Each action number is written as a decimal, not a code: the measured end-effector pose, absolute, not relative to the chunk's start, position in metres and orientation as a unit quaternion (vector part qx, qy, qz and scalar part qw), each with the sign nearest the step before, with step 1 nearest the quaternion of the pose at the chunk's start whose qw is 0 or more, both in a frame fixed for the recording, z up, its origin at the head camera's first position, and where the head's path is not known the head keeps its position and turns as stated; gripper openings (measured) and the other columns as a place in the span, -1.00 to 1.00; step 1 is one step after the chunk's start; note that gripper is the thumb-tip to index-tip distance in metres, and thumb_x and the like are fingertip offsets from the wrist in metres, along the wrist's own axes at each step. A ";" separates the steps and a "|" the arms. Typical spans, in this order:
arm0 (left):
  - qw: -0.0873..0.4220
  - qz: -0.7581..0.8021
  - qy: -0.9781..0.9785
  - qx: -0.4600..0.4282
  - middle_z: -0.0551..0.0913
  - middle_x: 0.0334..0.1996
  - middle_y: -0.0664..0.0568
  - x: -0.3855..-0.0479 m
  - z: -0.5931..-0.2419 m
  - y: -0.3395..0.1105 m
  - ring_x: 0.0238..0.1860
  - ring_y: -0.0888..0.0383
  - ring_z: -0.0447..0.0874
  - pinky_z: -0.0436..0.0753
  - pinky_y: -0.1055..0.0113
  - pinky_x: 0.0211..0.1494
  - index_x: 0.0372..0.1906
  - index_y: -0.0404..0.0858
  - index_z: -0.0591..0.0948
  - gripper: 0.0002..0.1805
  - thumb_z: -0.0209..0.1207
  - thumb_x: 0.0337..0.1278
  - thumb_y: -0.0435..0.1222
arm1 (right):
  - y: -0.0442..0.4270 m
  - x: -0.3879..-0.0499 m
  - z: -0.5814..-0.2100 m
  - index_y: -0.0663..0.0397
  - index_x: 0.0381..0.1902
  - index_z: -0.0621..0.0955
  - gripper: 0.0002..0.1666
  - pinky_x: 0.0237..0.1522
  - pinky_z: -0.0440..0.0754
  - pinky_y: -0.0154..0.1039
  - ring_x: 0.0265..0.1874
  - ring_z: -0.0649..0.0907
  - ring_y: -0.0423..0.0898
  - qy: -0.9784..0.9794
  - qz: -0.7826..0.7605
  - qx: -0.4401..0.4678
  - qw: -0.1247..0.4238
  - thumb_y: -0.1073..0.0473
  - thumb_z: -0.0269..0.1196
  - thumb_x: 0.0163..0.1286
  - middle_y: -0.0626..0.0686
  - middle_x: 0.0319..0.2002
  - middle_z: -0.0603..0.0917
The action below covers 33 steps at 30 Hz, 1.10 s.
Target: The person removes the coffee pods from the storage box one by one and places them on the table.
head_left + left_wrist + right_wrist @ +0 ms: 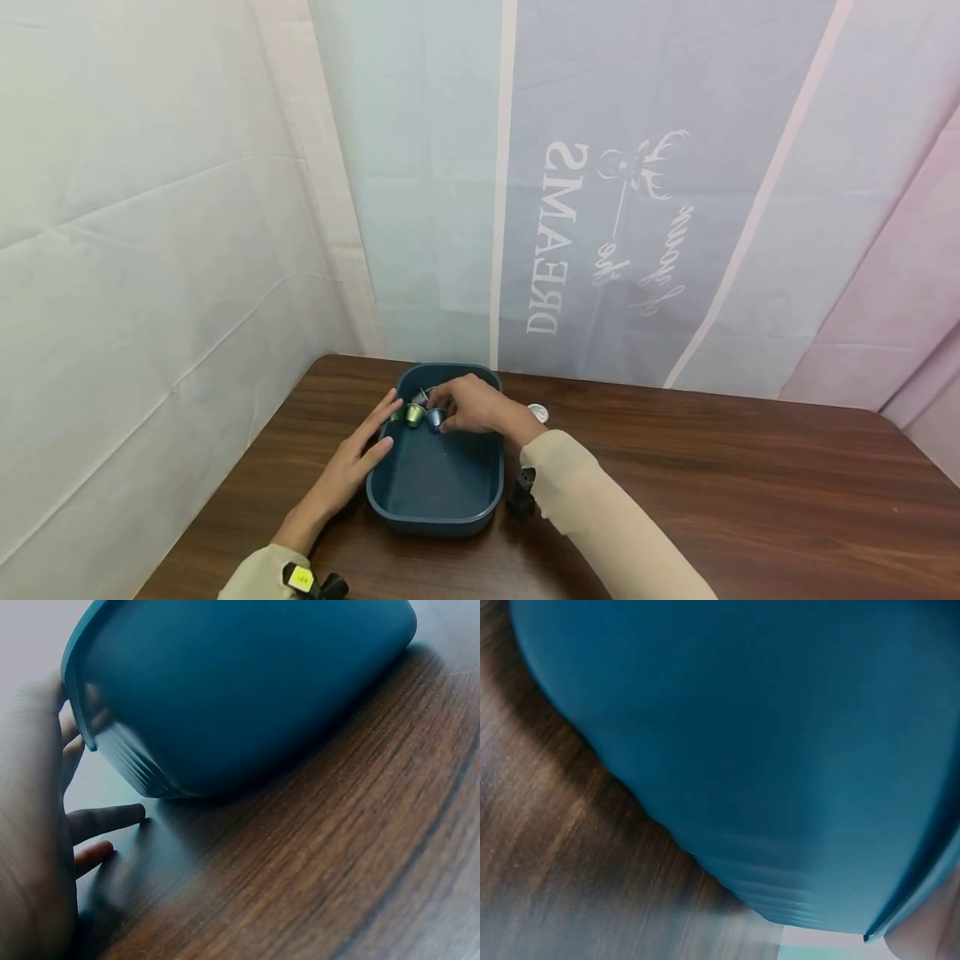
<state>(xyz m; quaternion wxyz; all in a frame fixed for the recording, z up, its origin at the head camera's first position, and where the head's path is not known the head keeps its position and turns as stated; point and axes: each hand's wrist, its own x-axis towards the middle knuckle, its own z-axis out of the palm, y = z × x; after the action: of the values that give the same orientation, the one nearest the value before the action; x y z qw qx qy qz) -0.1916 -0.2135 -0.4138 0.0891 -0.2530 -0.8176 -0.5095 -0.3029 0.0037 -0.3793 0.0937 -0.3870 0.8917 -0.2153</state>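
Observation:
A dark blue plastic bin (435, 479) stands on the table, and several coffee capsules lie at its far end. Among them are a green coffee capsule (414, 416) and a blue coffee capsule (436, 418); a darker one behind is partly hidden. Reaching over the bin's right side, my right hand (474, 406) pinches the blue capsule between thumb and fingers. My left hand (356, 458) rests against the left rim with its fingers extended. The left wrist view shows those fingers (105, 821) beside the bin's outer wall (225, 690). Mostly the bin's side fills the right wrist view.
A small white round item (538, 412) lies on the brown wooden table (712, 483), just right of the bin. Hanging cloth (427, 183) with printed lettering closes off the back, and a pale cloth (150, 275) hangs along the left.

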 end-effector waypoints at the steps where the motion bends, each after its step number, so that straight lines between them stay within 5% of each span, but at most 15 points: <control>1: 0.089 -0.510 -0.817 -0.253 0.00 0.47 -0.22 -0.192 -0.414 -0.214 0.44 -0.21 -0.06 0.00 -0.34 0.28 0.44 -0.22 0.22 -0.45 -0.09 0.39 -0.46 | 0.004 -0.303 -0.379 -0.04 0.02 0.66 -0.60 -0.31 0.57 -0.44 -0.28 0.64 -0.29 0.891 -0.215 -0.389 0.094 0.21 0.41 0.19 -0.11 -0.10 0.67; 27: 0.097 -0.504 -0.820 -0.254 -0.03 0.50 -0.02 -0.209 -0.444 -0.223 0.46 -0.09 -0.07 0.02 -0.36 0.27 0.47 -0.13 0.19 -0.42 -0.10 0.40 -0.44 | -0.001 -0.299 -0.382 -0.20 -0.11 0.69 -0.64 -0.27 0.55 -0.43 -0.22 0.64 -0.23 0.858 -0.201 -0.451 0.144 0.18 0.47 0.10 -0.22 -0.18 0.63; 33: 0.091 -0.510 -0.817 -0.253 -0.01 0.48 -0.19 -0.198 -0.423 -0.217 0.44 -0.21 -0.06 0.02 -0.36 0.26 0.45 -0.22 0.20 -0.43 -0.09 0.38 -0.47 | -0.001 -0.300 -0.382 -0.22 -0.14 0.68 -0.66 -0.26 0.55 -0.40 -0.22 0.63 -0.25 0.858 -0.193 -0.455 0.141 0.14 0.47 0.10 -0.25 -0.23 0.63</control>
<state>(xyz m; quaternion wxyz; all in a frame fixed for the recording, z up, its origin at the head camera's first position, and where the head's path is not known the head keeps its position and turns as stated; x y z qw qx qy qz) -0.1975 -0.2165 -0.4233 0.0907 -0.2528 -0.8169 -0.5104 -0.2997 -0.0012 -0.3819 0.1415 -0.4549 0.8577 -0.1932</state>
